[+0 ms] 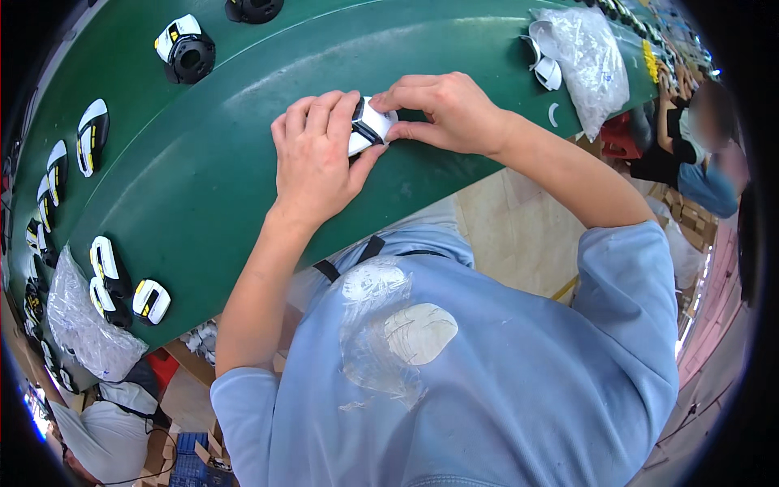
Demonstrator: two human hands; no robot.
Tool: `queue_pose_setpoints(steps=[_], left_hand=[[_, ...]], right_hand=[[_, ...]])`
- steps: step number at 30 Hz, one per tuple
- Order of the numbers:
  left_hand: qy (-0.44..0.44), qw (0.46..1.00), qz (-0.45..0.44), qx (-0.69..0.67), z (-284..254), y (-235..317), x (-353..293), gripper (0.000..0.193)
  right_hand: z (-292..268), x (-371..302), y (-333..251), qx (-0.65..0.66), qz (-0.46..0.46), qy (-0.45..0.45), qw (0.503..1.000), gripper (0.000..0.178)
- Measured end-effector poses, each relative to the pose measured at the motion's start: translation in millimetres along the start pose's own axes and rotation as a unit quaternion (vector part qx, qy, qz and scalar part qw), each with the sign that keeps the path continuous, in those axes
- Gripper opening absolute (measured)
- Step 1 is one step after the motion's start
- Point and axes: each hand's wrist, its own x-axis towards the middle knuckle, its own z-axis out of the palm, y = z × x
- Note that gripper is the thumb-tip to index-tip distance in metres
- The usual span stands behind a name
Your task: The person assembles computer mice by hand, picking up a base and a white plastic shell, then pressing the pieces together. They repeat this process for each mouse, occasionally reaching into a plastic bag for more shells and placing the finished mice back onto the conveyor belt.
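Both of my hands meet over a small white-and-black plastic housing (369, 124) just above the green table. My left hand (319, 154) is closed over its left side, with the fingers on top and the thumb at the near edge. My right hand (449, 114) pinches the white curved end of the same housing between thumb and forefinger. Much of the housing is hidden under my fingers, so I cannot tell whether that white end is a separate piece.
Similar white, black and yellow housings (93, 136) line the green table's (219, 187) left side, with another (185, 50) at the back. A clear plastic bag (85, 321) lies front left. At right are white curved covers (545, 61) beside another bag (588, 65). Co-workers (698, 138) sit at both sides.
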Motion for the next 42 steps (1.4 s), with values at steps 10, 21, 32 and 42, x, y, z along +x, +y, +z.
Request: queue_pose_setpoints(steps=[10,21,32,42], left_hand=[[0.0,1.0,-0.002,-0.013,-5,-5,1,0.066],[0.027,0.999,0.011,0.019,-1,-6,1,0.067],[0.034,0.998,0.014,0.045,5,-8,9,0.063],[0.08,0.996,-0.014,-0.033,-25,-23,3,0.067]], right_hand=[[1,4,-7,-0.032,-0.024,-0.015,0.999,0.044],[21,-2,4,0.082,0.013,0.03,0.996,0.044],[55,47,-54,0.341,-0.135,0.403,0.838,0.034],[16,-54,-40,0.624,-0.005,0.284,0.728,0.046]])
